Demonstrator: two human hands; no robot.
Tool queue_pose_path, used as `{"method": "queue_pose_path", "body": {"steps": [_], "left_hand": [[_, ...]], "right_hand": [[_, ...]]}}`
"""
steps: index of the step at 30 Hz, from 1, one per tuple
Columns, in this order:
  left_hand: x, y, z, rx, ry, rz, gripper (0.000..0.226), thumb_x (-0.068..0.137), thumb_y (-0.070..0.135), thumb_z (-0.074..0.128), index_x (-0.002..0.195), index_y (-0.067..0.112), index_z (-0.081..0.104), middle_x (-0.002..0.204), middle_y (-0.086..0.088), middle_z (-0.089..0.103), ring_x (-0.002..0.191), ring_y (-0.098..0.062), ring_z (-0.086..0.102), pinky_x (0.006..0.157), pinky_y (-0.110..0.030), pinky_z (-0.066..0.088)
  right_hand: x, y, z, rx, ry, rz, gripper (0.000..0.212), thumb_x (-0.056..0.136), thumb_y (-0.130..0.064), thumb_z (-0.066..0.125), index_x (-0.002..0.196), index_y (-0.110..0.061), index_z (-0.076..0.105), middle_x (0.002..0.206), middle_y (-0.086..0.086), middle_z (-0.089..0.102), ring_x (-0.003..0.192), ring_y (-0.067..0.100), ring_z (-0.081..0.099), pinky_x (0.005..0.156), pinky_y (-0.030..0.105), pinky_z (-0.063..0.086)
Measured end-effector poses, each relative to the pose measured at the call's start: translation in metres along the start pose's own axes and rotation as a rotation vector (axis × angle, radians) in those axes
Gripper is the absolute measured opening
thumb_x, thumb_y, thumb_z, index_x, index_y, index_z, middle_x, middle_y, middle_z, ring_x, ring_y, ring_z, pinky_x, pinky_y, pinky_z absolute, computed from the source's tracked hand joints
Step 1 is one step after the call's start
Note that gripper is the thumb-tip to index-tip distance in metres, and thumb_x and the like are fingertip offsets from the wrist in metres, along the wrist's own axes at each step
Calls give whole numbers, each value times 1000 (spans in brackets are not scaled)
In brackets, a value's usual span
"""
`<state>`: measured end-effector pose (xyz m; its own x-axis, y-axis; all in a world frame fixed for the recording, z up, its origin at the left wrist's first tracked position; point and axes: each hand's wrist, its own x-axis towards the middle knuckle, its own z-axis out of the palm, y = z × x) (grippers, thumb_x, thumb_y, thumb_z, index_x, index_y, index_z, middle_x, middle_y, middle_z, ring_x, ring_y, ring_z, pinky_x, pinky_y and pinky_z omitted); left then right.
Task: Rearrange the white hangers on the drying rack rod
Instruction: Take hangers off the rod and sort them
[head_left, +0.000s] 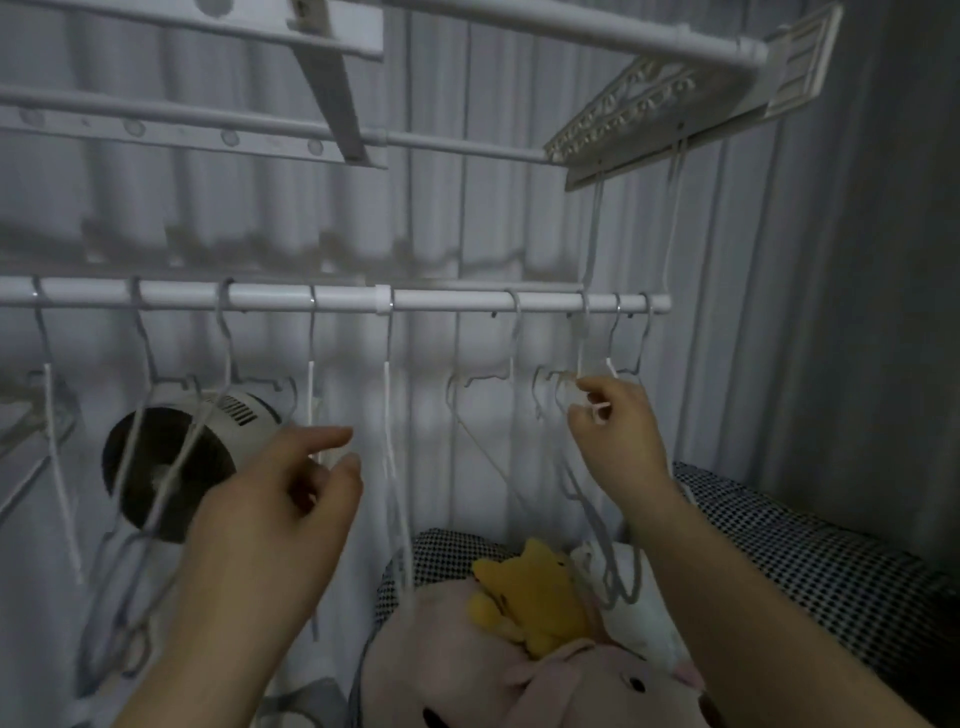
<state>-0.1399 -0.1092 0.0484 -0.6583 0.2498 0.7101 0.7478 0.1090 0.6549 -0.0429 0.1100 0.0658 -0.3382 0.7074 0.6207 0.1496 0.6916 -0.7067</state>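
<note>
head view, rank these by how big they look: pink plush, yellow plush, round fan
1. pink plush (nearest the camera, cut off by the frame)
2. round fan (partly behind the left hand)
3. yellow plush

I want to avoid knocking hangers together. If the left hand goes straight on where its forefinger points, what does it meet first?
Probably the white hanger hanging below the joint of the rod, just right of the left hand; depth is unclear, so it might pass in front.
</note>
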Motion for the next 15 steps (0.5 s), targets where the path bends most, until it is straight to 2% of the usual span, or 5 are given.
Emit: {"method": "queue_pose_path", "body": {"steps": [5,8,10,13,15], "left_hand": [[-24,35,74,-140,-67,-28,24,80,23,52,74,46,54,58,1,63,59,-8,62,56,-20,49],[-34,38,115,-173,-88,-150,18,84,21,54,97,31,62,67,7,63,64,-9,63,61,-23,51],[-40,40,139,-143,-108,-221,32,83,29,57,115,21,55,76,10,60,71,-7,61,61,-23,47],[-49,49,169,-87,-193,-286,65,77,46,59,133,24,35,84,18,51,76,-1,55,59,-19,42],[-53,55,181,-59,-239,-307,81,71,54,60,139,32,20,89,23,46,80,-5,57,63,-24,46]], "right_hand": [[9,46,-17,-19,-230,39,43,89,-17,54,129,-6,43,112,12,48,96,21,49,81,26,42],[12,64,-25,18,-332,49,54,90,-23,53,137,-8,32,108,6,45,103,23,51,80,20,35],[15,71,-28,33,-391,58,58,90,-23,52,139,-9,25,110,11,52,107,25,52,82,22,38],[25,73,-31,95,-459,105,61,89,-14,49,141,-9,19,70,6,58,70,21,57,61,27,42],[36,73,-31,186,-466,161,64,88,-11,48,143,-11,15,62,-1,50,57,14,50,53,25,42]]}}
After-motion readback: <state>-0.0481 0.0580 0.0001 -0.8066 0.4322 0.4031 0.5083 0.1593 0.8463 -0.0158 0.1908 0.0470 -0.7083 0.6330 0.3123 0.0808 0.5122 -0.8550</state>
